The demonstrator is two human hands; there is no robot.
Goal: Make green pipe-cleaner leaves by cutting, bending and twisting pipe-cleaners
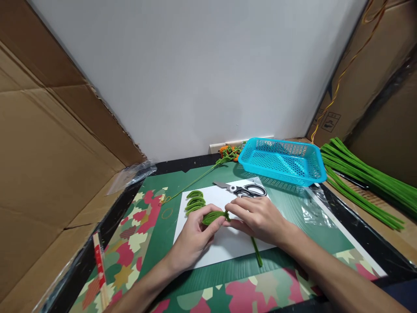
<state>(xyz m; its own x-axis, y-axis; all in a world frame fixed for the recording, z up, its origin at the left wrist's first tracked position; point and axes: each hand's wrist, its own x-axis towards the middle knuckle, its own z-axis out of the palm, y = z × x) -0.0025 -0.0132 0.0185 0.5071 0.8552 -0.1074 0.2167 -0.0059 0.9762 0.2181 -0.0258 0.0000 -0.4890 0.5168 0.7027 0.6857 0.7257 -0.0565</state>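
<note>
Over the white paper (224, 250), my left hand (194, 232) is closed on a green leaf-shaped piece (212, 218) of fuzzy wire, holding its body between thumb and fingers. My right hand (257, 217) pinches the right end of that piece, its fingertips nearly meeting the left ones. A straight green stem (257, 252) sticks out below my right hand. Several similar curved green leaves (195, 202) lie on the paper behind my left hand. Scissors (246, 190) with black and white handles rest behind my right hand.
A blue perforated basket (282, 174) stands at the back right, beside an orange flower (230, 152) on a long stem. Bundled green fuzzy wires (368, 174) lie far right. Wrapped chopsticks (100, 269) lie at left. Cardboard walls (48, 143) flank the table.
</note>
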